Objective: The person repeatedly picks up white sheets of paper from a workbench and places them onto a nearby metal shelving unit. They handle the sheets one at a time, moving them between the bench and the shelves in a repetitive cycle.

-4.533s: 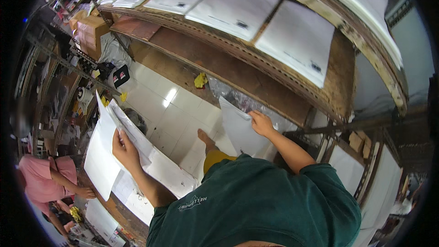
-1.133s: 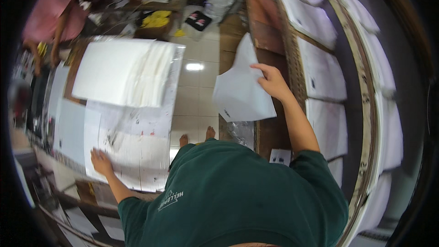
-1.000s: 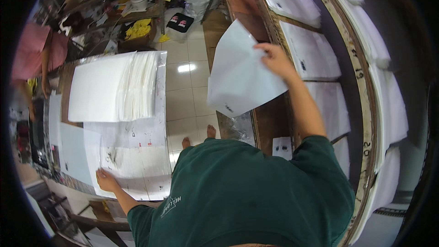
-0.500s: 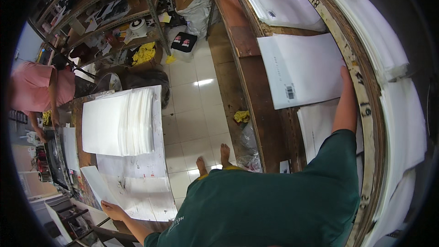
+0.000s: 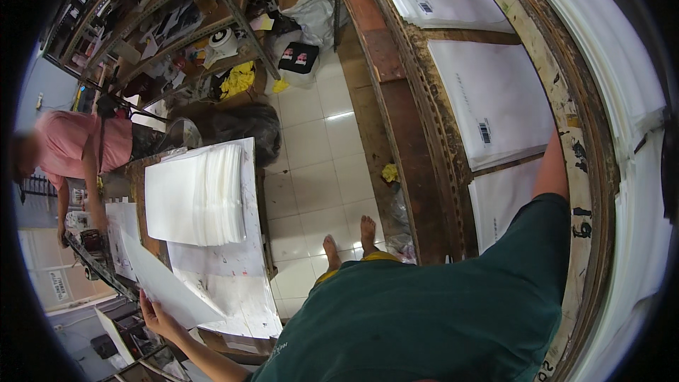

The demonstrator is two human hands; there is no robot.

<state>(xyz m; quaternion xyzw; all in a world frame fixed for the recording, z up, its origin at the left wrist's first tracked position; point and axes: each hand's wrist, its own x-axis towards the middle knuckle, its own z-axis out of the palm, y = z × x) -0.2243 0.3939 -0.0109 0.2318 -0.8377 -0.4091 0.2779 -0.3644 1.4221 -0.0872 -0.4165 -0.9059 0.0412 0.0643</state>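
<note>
My left hand (image 5: 161, 320) pinches the edge of a white plastic-like sheet (image 5: 166, 276), which slants up off the table beside the co-worker's printing frame. A thick stack of white sheets (image 5: 191, 198) lies further back on the same table. On my right, my forearm (image 5: 555, 170) reaches to the rack's edge, where the hand and its fingers are hidden. Nearest that arm, a pile of white printed sheets (image 5: 488, 106) with a small barcode rests on a rack shelf. Another pile (image 5: 503, 194) sits below it, partly behind the arm.
Worn wooden rack boards (image 5: 417, 163) rise along my right, with a marked upright (image 5: 566, 113). A person in a pink shirt (image 5: 85, 141) works at the far left by a dark frame (image 5: 99, 265). Metal shelving (image 5: 177, 28) and a box of yellow cloths (image 5: 238, 81) stand behind.
The sheet in my left hand has swung up and inward over the table. My right hand has slipped out of sight at the rack; the printed sheet there now lies level on its pile.
</note>
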